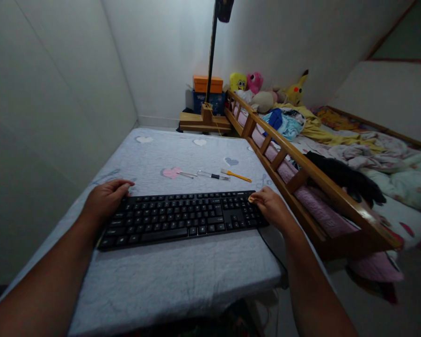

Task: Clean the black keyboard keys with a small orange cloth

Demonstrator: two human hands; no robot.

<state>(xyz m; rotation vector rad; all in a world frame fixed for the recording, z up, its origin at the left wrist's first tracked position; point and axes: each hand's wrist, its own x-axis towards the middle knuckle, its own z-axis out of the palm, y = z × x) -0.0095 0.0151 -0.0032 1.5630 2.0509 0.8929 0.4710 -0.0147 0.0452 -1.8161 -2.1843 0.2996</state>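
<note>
A black full-size keyboard [182, 215] lies on a cloth-covered table, keys facing up. At its left end my left hand [107, 199] is closed around the edge, thumb and forefinger near the top corner; its other fingers are hidden. Over the number keys at the right end, my right hand [270, 206] pinches a small tan piece [251, 199], perhaps a pad or sponge, against the keyboard. Behind the keyboard lie a yellow-handled brush [239, 176], a wire tool with a dark grip [214, 176] and a thin metal tool [187, 174].
The light blue table cloth [168, 276] has heart prints. A black cable [272, 250] runs off the front right. A wooden bed rail [301, 164] borders the right side, with bedding and plush toys beyond. A lamp post [212, 56] and an orange box [207, 84] stand behind.
</note>
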